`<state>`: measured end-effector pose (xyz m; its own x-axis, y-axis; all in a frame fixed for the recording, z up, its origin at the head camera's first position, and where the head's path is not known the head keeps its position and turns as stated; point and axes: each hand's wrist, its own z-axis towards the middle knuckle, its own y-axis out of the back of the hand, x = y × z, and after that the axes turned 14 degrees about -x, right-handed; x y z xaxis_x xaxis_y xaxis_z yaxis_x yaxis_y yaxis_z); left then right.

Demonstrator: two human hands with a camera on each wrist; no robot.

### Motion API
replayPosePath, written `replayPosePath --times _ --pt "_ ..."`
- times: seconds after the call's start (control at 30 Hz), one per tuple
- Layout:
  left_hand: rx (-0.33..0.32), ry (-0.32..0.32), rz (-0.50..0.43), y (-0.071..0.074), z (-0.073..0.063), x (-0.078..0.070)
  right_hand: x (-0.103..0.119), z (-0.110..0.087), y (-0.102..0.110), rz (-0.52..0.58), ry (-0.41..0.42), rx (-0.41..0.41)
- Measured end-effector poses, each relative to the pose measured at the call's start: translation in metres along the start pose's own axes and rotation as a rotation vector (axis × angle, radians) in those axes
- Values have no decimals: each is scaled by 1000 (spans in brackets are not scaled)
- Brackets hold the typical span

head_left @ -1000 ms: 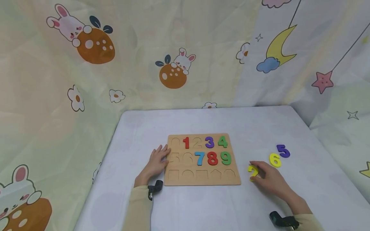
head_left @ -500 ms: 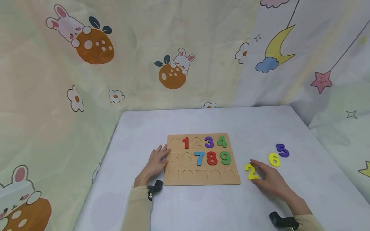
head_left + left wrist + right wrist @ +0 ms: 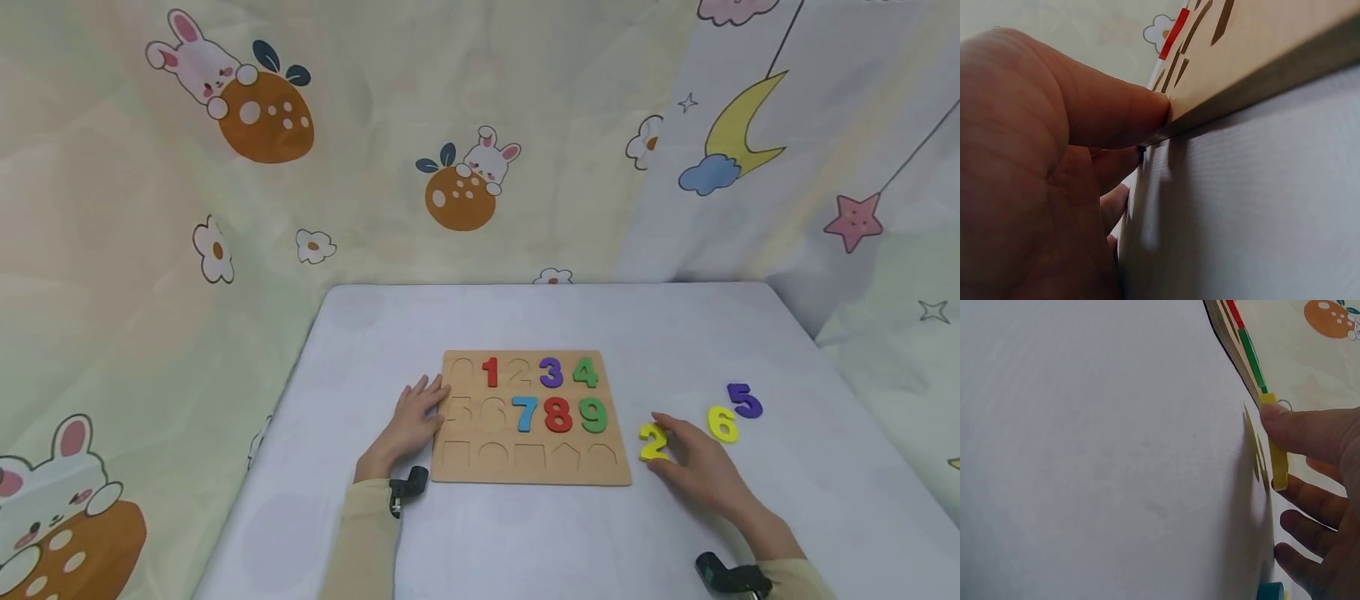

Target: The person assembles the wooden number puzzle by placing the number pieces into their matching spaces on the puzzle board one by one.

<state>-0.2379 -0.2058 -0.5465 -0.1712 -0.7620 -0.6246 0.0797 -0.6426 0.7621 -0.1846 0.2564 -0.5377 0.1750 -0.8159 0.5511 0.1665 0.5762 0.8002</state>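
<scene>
My right hand [image 3: 705, 467] pinches a yellow number 2 [image 3: 654, 442] between thumb and fingers, to the right of the board. In the right wrist view the 2 [image 3: 1279, 465] stands edge-on, its shadow on the table beside it. My left hand [image 3: 408, 421] lies with fingers extended at the left edge of a wooden number puzzle board [image 3: 491, 472]. In the left wrist view the thumb [image 3: 1116, 115] touches the board's edge [image 3: 1235, 94]. Red 1 [image 3: 490, 372], purple 3 [image 3: 551, 372], green 4 [image 3: 586, 372], blue 7 [image 3: 525, 413], red 8 [image 3: 558, 414] and green 9 [image 3: 593, 415] sit in the board.
A yellow 6 [image 3: 723, 424] and a purple 5 [image 3: 745, 401] lie on the white table [image 3: 525, 542], beyond my right hand. Outlined recesses show in the board's top left, middle left and bottom row. A patterned cloth [image 3: 360, 125] hangs behind the table.
The yellow 2 has turned in my right fingers, from partly covered to its full shape showing, top away from me. My left hand keeps its place at the board; the head view shifts slightly.
</scene>
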Motion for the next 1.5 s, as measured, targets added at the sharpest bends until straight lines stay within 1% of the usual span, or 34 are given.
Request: replayPosePath --times 0.17,0.3,0.47,0.57,0.67,0.8,0.93,1.03,1.1,1.2,1.37,1.5 --pt "15 16 7 -1 1 2 6 6 -3 13 0 -18" --pt "17 20 2 -1 1 2 13 11 -8 45 22 -39" --pt "18 12 -6 -1 1 2 26 28 -17 67 56 -68" --pt "14 15 -14 -2 1 2 36 39 -20 72 55 -60" --pt "3 -7 -25 -4 2 0 44 45 -24 93 43 -48" --pt "3 -30 -22 -5 2 -1 51 50 -34 112 43 -44" --pt "2 -11 -9 -3 0 0 60 54 -46 115 77 -40" --pt "-2 -1 6 -2 -2 4 66 56 -52 113 105 -55" --pt "-3 -3 19 -2 -2 6 68 57 -55 110 110 -71" --pt "-8 -9 12 -2 -2 7 70 58 -59 107 108 -83" --pt "-13 -19 -7 -2 -2 5 74 60 -63 110 98 -70" --pt "-15 -32 -2 -1 -2 2 81 62 -65 111 99 -60"
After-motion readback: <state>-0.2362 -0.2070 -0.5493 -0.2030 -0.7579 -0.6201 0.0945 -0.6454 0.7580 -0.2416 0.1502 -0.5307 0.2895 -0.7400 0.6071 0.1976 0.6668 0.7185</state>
